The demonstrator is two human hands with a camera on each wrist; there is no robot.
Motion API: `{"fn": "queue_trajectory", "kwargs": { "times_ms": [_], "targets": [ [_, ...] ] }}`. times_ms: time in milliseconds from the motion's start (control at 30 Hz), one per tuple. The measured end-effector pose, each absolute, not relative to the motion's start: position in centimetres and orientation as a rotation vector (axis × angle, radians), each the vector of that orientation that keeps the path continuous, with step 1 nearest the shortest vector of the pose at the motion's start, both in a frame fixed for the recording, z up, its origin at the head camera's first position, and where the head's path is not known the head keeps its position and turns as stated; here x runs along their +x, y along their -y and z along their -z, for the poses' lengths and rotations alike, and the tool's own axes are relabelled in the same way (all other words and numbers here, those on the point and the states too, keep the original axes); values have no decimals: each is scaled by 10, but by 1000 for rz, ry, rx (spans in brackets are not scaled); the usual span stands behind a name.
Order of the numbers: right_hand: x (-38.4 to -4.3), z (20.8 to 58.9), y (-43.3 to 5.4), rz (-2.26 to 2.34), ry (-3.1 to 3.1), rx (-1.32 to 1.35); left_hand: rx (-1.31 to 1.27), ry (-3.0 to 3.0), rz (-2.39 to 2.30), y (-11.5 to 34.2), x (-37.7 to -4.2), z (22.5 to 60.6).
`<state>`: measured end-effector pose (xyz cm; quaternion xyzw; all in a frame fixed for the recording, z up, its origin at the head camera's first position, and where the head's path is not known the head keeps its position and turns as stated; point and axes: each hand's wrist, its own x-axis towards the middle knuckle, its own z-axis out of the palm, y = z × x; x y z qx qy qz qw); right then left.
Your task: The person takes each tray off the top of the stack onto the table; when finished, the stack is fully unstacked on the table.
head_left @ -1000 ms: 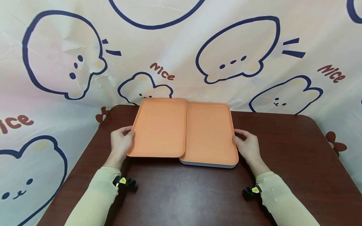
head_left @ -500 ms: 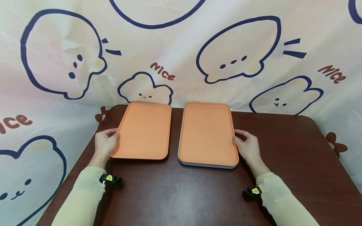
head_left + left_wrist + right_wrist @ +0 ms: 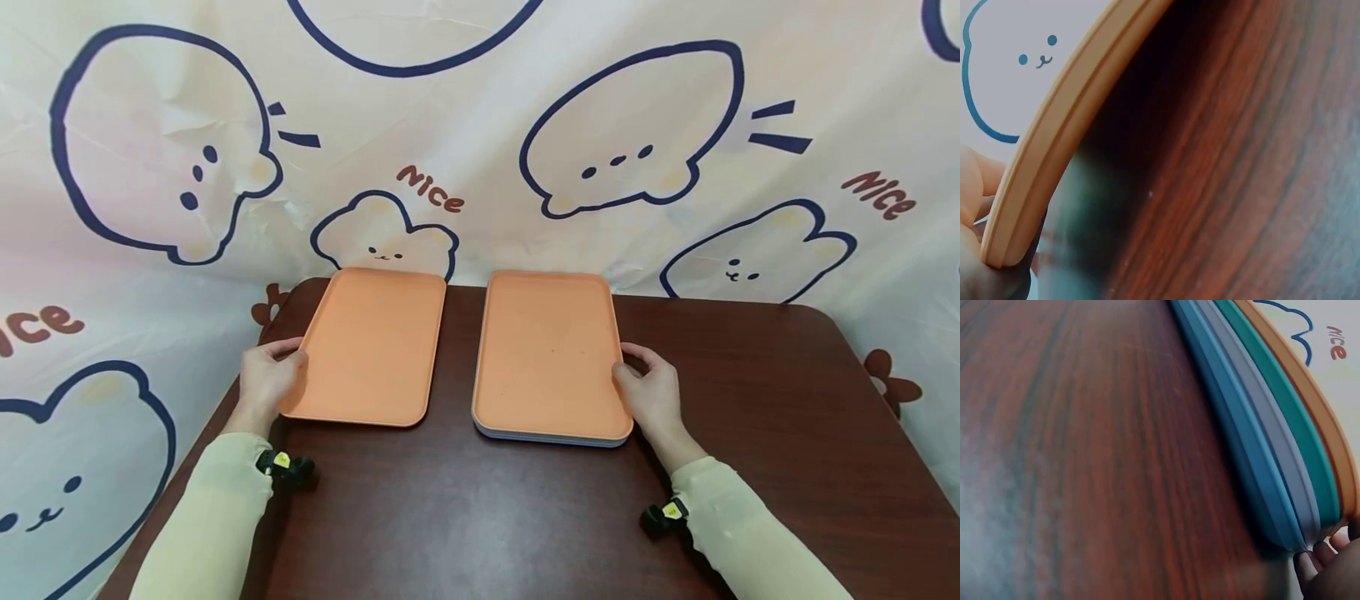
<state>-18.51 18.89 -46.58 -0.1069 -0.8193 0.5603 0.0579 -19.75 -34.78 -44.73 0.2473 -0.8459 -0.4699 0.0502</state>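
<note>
"What does the head view give?"

"Left of centre, the left hand (image 3: 270, 379) pinches the left edge of an orange tray (image 3: 367, 350). Right of centre, the right hand (image 3: 652, 392) holds the right edge of the stack (image 3: 555, 358). The table (image 3: 465, 500) shows between."

"Which step, then?"

"Probably setting the tray apart, the right hand steadying the stack. The next move would call for keeping it level."

"And the left wrist view?"

"The tray's rim slants from lower left to top, fingers at lower left. Whether it touches the table is unclear."

"Right wrist?"

"Fingers at lower right meet the stack's corner; below its orange top come green tray (image 3: 1313, 450), grey tray (image 3: 1285, 450) and blue tray (image 3: 1255, 450)."
</note>
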Motion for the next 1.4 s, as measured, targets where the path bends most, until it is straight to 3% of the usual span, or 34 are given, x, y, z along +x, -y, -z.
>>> {"fn": "queue_trajectory", "kwargs": {
  "times_ms": [667,1133,1400],
  "targets": [
    [-184,468,-184,-1710,2412,-394,788,2552,1335,360,-207,467],
    [-186,470,-179,-1677,2413,-405,783,2452,1302,358,-194,452],
    [-187,470,-180,-1693,2409,-392,513,2484,1460,317,-196,434]
  ]
}}
